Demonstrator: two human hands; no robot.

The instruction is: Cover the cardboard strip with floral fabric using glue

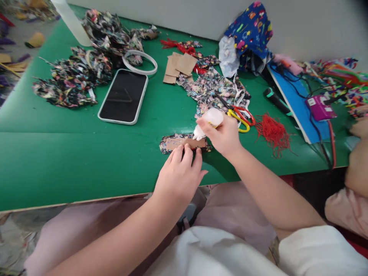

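Observation:
My right hand (pixel 225 132) is closed round a white glue bottle (pixel 213 117), tipped with its nozzle down at the right part of a brown cardboard strip (pixel 181 143). The strip lies on a piece of dark floral fabric (pixel 163 145), whose edges show around it. With fingers stretched out, my left hand (pixel 182 168) rests its fingertips on the strip's near edge. Just beyond my right hand lie scissors (pixel 243 119) with red and yellow handles, partly on floral fabric pieces (pixel 211 92).
A phone (pixel 123 97), a white ring (pixel 140 53) and heaps of fabric scraps (pixel 74 76) are at the left. Cardboard pieces (pixel 179 66) lie farther back. Red threads (pixel 273 130), a blue board (pixel 301 107) and a purple device (pixel 321 107) sit right, near another person's arm (pixel 358 165).

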